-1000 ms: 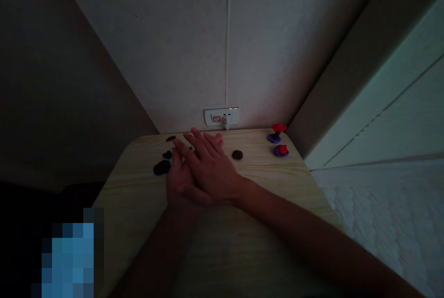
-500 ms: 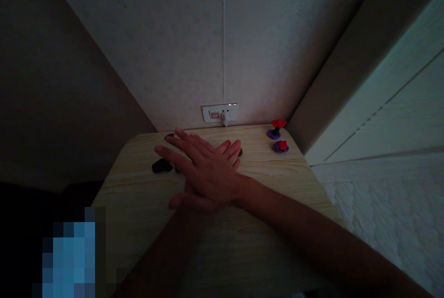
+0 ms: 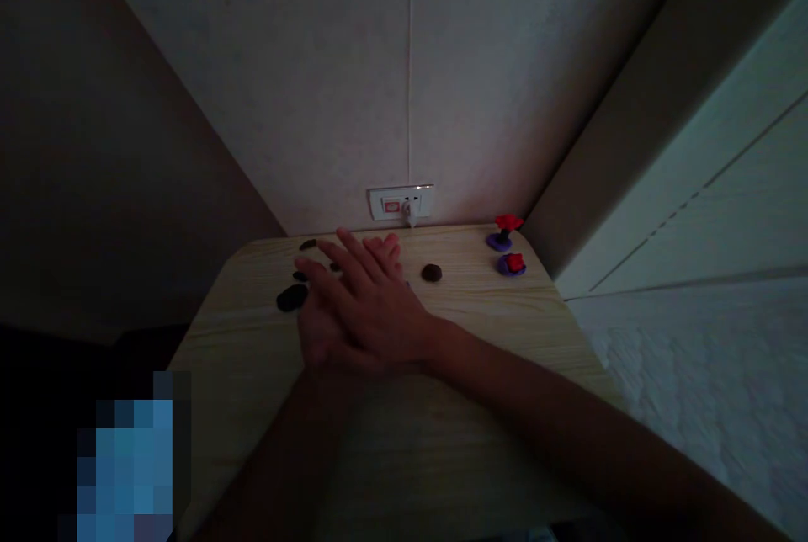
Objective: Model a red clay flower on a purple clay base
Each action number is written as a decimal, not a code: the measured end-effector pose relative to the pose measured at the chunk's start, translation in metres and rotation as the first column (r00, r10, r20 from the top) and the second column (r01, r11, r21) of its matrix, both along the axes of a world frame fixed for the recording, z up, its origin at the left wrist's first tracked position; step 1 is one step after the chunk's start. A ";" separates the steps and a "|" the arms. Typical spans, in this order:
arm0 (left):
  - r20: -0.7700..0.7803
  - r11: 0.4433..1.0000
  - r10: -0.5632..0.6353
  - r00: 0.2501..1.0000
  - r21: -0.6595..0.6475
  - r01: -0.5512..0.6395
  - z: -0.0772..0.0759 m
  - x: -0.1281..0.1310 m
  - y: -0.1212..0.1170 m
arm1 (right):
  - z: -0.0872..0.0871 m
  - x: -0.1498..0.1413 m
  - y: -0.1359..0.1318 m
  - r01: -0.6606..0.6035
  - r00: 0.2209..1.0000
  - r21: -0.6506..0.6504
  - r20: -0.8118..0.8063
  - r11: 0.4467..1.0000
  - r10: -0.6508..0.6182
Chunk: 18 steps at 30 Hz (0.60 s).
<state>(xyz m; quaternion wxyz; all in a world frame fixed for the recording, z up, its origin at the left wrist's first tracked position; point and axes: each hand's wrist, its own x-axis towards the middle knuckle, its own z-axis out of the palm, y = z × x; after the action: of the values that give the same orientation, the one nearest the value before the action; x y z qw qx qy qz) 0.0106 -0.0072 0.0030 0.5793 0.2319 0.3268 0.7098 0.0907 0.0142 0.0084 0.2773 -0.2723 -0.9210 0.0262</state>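
Above the middle of the wooden tabletop, my right hand (image 3: 382,306) lies across my left hand, its fingers stretched out and spread. Beneath it, my left hand (image 3: 317,336) is turned palm up, with its fingertips showing past the right hand's far edge. The palms overlap, and whatever may lie between them is hidden. A tiny purple patch (image 3: 407,284) shows beside the hands; I cannot tell what it is. To the left lie a flat black piece (image 3: 292,298) and a smaller dark piece (image 3: 300,276). A round brown lump (image 3: 433,273) sits to the right.
Two small red-and-purple shapes stand at the back right: a red-topped one on a stem (image 3: 505,229) and a low one (image 3: 512,264). A brown piece (image 3: 308,245) lies at the back left. Behind the wooden tabletop (image 3: 480,433), a wall socket (image 3: 401,204) holds a white plug.
My hands have shifted against each other; the left fingertips have drawn in leftwards and upwards from beside the brown lump, which now shows fully. More of the left palm's near side is visible.
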 end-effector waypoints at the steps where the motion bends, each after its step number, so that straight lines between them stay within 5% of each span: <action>1: -0.011 0.996 0.077 0.997 0.048 -0.076 0.000 0.002 -0.001 | 0.003 -0.003 -0.005 -0.022 1.000 0.016 0.000 1.000 0.022; 4: -0.038 0.953 0.247 0.968 0.191 -0.236 0.003 0.007 -0.004 | 0.013 -0.007 -0.019 -0.077 0.997 0.054 0.030 0.996 0.076; 10: -0.086 0.895 0.382 0.920 0.285 -0.344 0.016 0.029 -0.015 | 0.025 -0.001 -0.019 -0.102 0.994 0.093 0.038 0.990 0.098; 16: 0.089 0.996 0.086 0.992 0.018 -0.088 0.009 0.031 -0.011 | 0.020 0.009 0.005 0.002 1.000 0.090 0.007 0.996 -0.002; 18: 0.163 0.994 -0.101 0.982 -0.017 0.105 0.008 0.020 -0.005 | 0.017 0.012 0.013 0.057 0.998 0.074 -0.006 0.996 -0.057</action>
<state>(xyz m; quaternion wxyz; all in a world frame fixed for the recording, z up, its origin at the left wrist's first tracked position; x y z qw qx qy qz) 0.0303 -0.0123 0.0105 0.6427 0.1830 0.2752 0.6912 0.1022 0.0269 0.0252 0.2897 -0.2878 -0.9127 -0.0152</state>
